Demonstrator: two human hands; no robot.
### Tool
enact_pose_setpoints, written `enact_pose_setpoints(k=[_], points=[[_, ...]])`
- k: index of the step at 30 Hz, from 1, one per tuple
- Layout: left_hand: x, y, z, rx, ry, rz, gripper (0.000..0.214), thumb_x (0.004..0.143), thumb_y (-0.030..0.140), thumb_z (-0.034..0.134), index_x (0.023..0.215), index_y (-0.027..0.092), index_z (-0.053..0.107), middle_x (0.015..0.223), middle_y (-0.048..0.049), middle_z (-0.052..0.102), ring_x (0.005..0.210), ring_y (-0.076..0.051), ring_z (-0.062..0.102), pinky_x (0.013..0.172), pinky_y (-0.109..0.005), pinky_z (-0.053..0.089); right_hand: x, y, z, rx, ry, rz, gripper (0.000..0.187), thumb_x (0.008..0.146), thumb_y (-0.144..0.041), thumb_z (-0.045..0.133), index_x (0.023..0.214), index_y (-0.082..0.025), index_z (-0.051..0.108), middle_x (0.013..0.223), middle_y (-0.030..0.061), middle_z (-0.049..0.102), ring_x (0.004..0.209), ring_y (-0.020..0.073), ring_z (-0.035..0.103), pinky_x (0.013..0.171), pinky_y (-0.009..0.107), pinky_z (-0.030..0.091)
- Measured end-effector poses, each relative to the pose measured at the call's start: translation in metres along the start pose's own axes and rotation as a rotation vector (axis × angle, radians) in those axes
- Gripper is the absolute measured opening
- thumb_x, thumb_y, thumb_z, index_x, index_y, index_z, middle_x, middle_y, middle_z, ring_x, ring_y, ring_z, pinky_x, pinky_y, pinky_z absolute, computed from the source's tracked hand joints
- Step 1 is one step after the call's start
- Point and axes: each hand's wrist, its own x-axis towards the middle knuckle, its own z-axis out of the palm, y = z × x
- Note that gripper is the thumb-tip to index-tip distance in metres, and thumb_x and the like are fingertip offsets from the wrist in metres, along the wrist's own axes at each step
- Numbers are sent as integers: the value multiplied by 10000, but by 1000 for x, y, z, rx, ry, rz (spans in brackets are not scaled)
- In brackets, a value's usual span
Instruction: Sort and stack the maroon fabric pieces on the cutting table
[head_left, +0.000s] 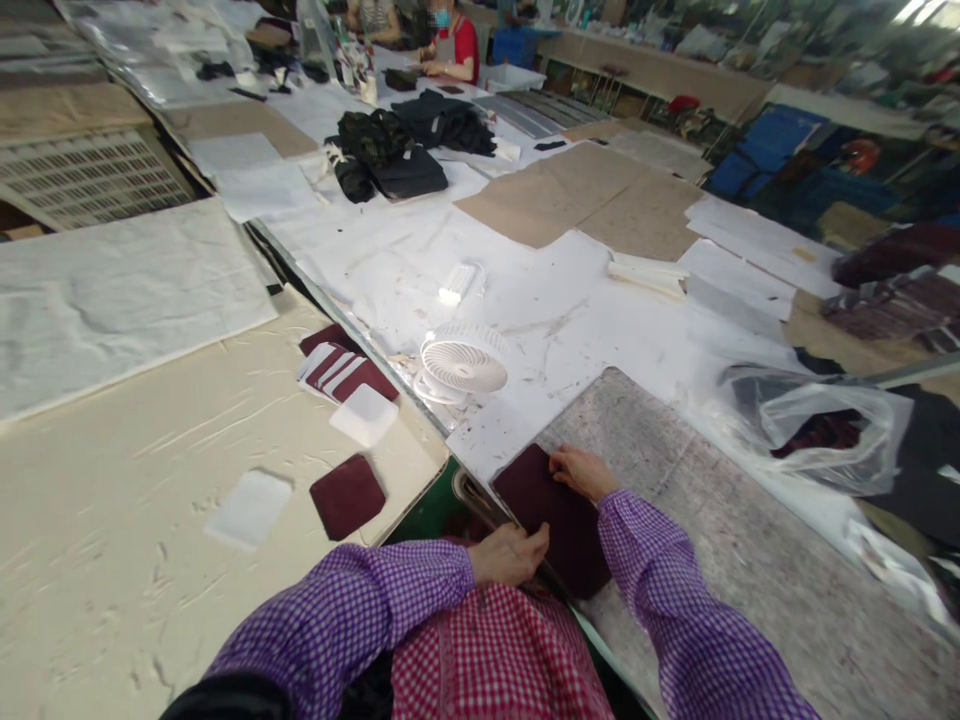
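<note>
A dark maroon fabric piece [559, 520], flat and roughly rectangular, lies at the near edge of a grey stained board [675, 490]. My left hand [511, 553] is closed, its thumb and fingers pinching the near-left edge of that piece. Farther along, my right hand [585, 471] has its fingers bent together at the piece's far right edge. Left of my hands, on a cream-covered table, are a smaller maroon piece [348, 496], a white rounded piece [250, 510], another white piece [365, 415] and a fanned stack of maroon and white pieces [341, 372].
A small white fan [463, 364] stands on the white table ahead, with a white device [460, 284] behind it. Dark folded garments [409, 150] lie farther back. At right sits a clear plastic bag [817, 430]. A person in red [465, 50] works at the far end.
</note>
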Motion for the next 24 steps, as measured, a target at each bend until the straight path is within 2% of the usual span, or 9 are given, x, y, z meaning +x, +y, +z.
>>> enact_pose_setpoints(k=[4,9,13,18,24], points=[[0,1,2,-6,3,-15,325,893,171,350,1154,72,517,1299,-210,513,654,-171,637,535,-318,525,-4,1,0,97,-9,-37,80,812,-215,566,867,-167,598,949,31,613,874,164,550,813,336,424],[-2,1,4,-7,3,-42,336,901,182,326,1156,98,529,1317,-186,509,663,-159,630,561,-302,528,-16,17,1,248,-46,18,237,795,-323,561,984,-179,577,885,23,645,811,161,577,743,276,434],[-2,2,4,-11,8,-57,342,903,180,318,1168,104,521,1324,-185,503,681,-165,632,571,-309,528,-36,34,3,311,-98,89,270,723,-385,614,887,-172,604,757,9,642,721,174,581,653,269,426],[-3,3,0,-21,15,-69,303,903,187,354,1153,121,511,1324,-168,504,683,-163,630,549,-298,512,-59,39,13,357,-147,144,289,778,-428,520,781,-159,627,654,15,637,637,173,586,565,260,396],[-4,4,-6,-19,19,-59,308,910,178,323,1150,113,506,1318,-175,501,714,-172,624,567,-315,513,-63,36,20,354,-156,165,284,832,-401,497,798,-154,634,697,23,653,668,168,602,592,266,419]])
